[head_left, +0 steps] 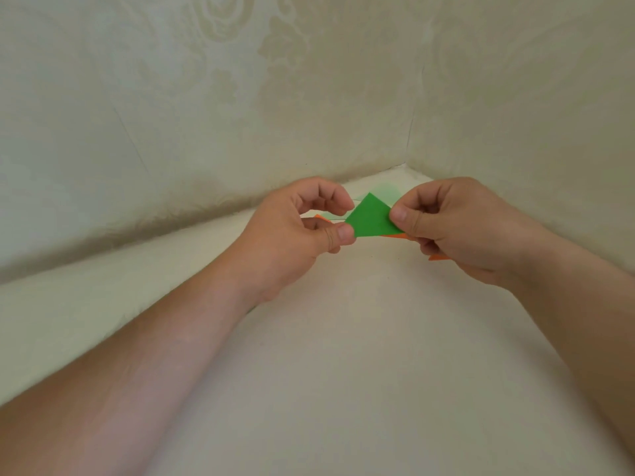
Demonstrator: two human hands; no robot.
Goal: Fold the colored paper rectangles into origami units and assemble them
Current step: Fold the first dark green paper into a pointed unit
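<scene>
No writing or label can be read anywhere. The green paper (372, 218) is a flat, plain, folded triangle with its point away from the person, held in the air between both hands above the table (343, 372). The left hand (295, 231) pinches its left corner between thumb and a curled finger; the right hand (457, 228) pinches its right edge with the thumb on top and fingers curled beneath. Orange paper (398, 237) peeks out just under the green piece's lower edge, with slivers beside the left fingers and below the right hand; what carries it is hidden. A pale patterned wall (240, 97) stands beyond the hands.
</scene>
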